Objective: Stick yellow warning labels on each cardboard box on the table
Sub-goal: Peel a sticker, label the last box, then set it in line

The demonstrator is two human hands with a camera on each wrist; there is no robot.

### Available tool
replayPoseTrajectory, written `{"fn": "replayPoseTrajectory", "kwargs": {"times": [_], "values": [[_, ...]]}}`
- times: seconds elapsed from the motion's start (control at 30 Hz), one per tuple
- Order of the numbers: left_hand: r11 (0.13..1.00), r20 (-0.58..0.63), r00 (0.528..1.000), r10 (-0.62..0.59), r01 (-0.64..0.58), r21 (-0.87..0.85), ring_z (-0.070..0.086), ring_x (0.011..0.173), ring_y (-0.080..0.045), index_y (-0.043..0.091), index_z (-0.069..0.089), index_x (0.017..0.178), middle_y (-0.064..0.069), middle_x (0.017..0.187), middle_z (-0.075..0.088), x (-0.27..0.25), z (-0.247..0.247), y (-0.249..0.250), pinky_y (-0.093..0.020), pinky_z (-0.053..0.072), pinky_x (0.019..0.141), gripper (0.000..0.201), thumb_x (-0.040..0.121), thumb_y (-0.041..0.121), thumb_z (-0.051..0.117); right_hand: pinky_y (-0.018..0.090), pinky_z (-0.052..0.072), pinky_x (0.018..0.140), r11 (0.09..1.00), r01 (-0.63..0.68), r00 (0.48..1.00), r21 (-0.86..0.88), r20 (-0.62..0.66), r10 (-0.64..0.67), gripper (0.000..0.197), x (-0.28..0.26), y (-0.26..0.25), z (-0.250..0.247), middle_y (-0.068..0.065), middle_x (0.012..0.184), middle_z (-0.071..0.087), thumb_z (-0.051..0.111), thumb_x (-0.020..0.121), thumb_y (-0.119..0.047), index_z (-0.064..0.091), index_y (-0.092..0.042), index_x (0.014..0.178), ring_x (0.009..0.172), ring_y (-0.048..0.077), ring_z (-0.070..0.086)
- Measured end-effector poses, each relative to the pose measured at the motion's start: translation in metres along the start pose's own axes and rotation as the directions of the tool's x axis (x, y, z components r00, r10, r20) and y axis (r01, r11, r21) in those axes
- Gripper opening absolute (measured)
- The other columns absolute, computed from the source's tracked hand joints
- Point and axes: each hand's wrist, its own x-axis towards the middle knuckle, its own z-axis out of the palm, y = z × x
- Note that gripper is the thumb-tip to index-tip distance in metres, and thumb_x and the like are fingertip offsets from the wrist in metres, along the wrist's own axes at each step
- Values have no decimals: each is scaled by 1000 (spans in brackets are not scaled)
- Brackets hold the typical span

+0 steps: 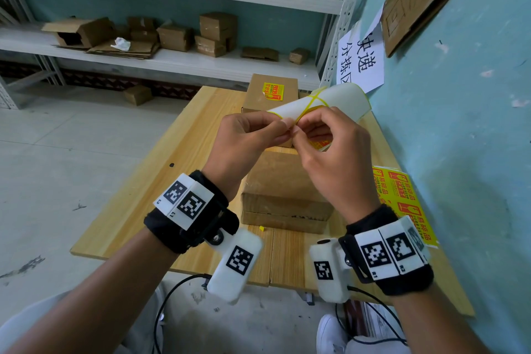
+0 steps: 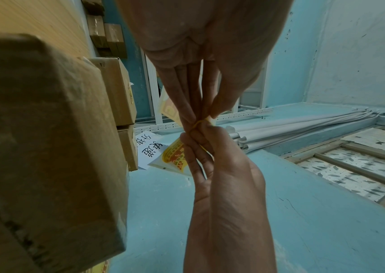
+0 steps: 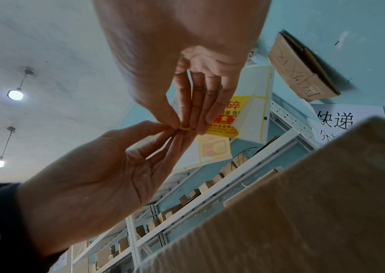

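Observation:
Both hands are raised above the table, holding a white label sheet (image 1: 330, 100) with yellow cut lines. My left hand (image 1: 253, 131) pinches the sheet's near edge. My right hand (image 1: 321, 135) pinches the corner of a yellow warning label (image 3: 224, 118) that hangs partly off the sheet. Fingertips of both hands meet at that corner (image 2: 201, 122). Below the hands a plain cardboard box (image 1: 284, 190) stands on the wooden table (image 1: 161, 181). Farther back stands a second box (image 1: 270, 95) with a yellow label (image 1: 273, 91) stuck on its top.
Another sheet of yellow labels (image 1: 402, 201) lies at the table's right edge against the blue wall (image 1: 459, 123). White shelves (image 1: 172, 57) with several cardboard boxes stand behind the table. A paper sign (image 1: 362, 60) hangs on the wall. Cables trail under the table's front edge.

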Motion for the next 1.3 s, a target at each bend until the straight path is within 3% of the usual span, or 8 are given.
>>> {"fn": "replayPoseTrajectory", "kwargs": {"times": [0.27, 0.6, 0.7, 0.8, 0.93, 1.1, 1.2, 1.3], "values": [[1000, -7, 1000, 2, -2, 8, 67, 83, -20, -1, 67, 77, -16, 82, 66, 0, 1, 0, -24, 57, 85, 15, 90, 6, 64, 26, 54, 69, 1000, 13, 1000, -11, 15, -13, 2, 0, 1, 0, 0, 83, 66, 69, 86, -10, 68, -8, 86, 72, 9, 63], [1000, 14, 1000, 10, -10, -5, 64, 87, -22, 4, 61, 84, -16, 88, 65, 1, 2, -5, -35, 52, 89, 7, 89, 7, 65, 25, 54, 70, 999, -6, 999, 51, 34, 4, 1, 0, -3, -2, 1, 83, 66, 66, 87, -8, 66, -8, 86, 75, 9, 63], [1000, 45, 999, 13, -13, 5, 66, 99, -34, -6, 63, 100, -21, 100, 70, 1, 1, -6, -45, 50, 97, 19, 91, 10, 63, 28, 55, 71, 997, -22, 999, 72, 35, 20, 1, 1, -3, -2, 2, 83, 67, 66, 87, -7, 66, -8, 87, 75, 10, 64], [1000, 66, 998, 24, -25, 12, 60, 110, -44, -11, 65, 103, -30, 110, 65, 0, 1, -6, -53, 45, 102, 26, 94, 13, 59, 29, 56, 72, 996, -29, 999, 80, 27, 27, 3, 0, -4, -1, 2, 83, 68, 66, 88, -11, 66, -8, 87, 76, 11, 65], [1000, 58, 998, 4, -2, -26, 63, 108, -38, -20, 61, 101, -35, 112, 61, -1, 4, -5, -41, 50, 100, 37, 99, 17, 52, 28, 56, 72, 997, -24, 999, 73, 29, 22, 13, 0, -4, -1, 2, 82, 68, 68, 91, -19, 66, -7, 87, 76, 11, 66], [995, 38, 998, -51, 54, -88, 71, 89, -19, -1, 69, 82, -14, 90, 73, -1, 7, -6, -28, 55, 86, 29, 97, 20, 55, 29, 55, 73, 998, -23, 999, 58, 38, 20, 4, -1, -4, 0, 1, 82, 67, 68, 89, -11, 66, -8, 86, 77, 11, 65], [994, 22, 998, -57, 58, -87, 72, 93, -23, -9, 67, 91, -19, 95, 73, 1, 6, -7, -30, 56, 87, 33, 97, 21, 56, 26, 54, 74, 999, -8, 998, 45, 60, 5, 1, -2, -6, 0, 1, 84, 68, 67, 87, -9, 67, -8, 87, 78, 10, 64], [996, 20, 999, -49, 50, -71, 71, 95, -25, -8, 68, 88, -21, 99, 73, 0, 6, -7, -31, 56, 89, 33, 98, 21, 54, 26, 54, 74, 999, -10, 997, 47, 73, 7, 2, -3, -6, 1, 1, 85, 68, 67, 87, -9, 67, -8, 88, 79, 11, 64]]}}
